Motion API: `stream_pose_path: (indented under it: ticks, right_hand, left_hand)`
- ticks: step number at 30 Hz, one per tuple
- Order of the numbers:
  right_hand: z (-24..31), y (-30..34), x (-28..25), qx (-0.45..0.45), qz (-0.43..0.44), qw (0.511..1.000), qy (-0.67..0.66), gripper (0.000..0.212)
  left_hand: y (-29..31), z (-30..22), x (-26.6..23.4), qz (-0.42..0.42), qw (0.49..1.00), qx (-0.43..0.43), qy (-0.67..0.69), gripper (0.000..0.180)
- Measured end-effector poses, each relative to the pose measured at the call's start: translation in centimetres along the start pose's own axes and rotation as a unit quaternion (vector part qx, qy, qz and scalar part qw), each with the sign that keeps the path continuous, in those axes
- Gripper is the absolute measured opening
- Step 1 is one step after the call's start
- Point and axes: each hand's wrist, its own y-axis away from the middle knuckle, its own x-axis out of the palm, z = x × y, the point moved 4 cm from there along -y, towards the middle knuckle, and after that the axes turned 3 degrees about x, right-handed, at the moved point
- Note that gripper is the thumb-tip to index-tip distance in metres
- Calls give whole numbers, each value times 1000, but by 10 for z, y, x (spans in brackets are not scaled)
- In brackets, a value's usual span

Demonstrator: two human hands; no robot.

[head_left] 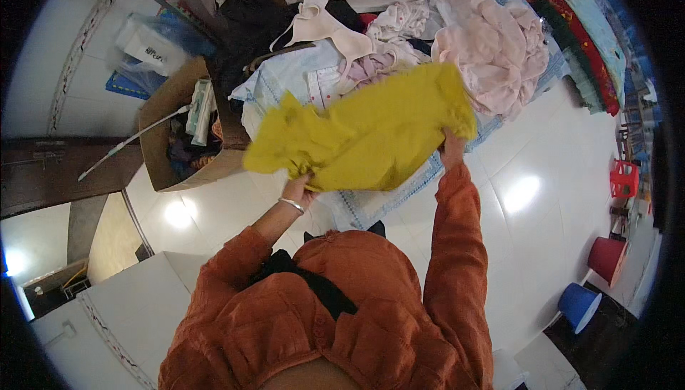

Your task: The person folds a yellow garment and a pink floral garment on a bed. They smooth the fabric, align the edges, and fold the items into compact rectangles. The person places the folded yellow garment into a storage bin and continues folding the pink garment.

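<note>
Yellow cloth, held between both hands

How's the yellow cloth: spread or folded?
Spread, loosely: the yellow cloth extends wide between left hand and right hand, wrinkled. Cannot tell if it's doubled.

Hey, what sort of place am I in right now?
Probably a room in a home, though I can't be sure: a jumbled heap of clothes lies before you, a cardboard box stands beside it, and a blue bucket stands off to your right.
</note>
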Motion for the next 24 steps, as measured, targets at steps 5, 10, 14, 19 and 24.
stream_pose_path:
  ticks: [5,10,14,19,24]
  right_hand:
    - [-78,20,-55,203,-73,976,2,51]
    - [-70,47,-37,87,-66,993,-45,53]
    - [-92,50,-36,55,-29,997,53,53]
    - [-69,61,-36,58,-88,992,74,60]
    - [-24,108,-7,-148,-274,799,515,69]
  left_hand:
    - [-37,25,-31,102,993,-44,-41,31]
    - [-32,10,-15,73,997,-11,38,34]
    - [-48,7,-24,44,998,-22,38,32]
    - [-47,2,-46,15,989,147,-5,34]
    - [-46,15,-77,-35,988,148,-13,19]
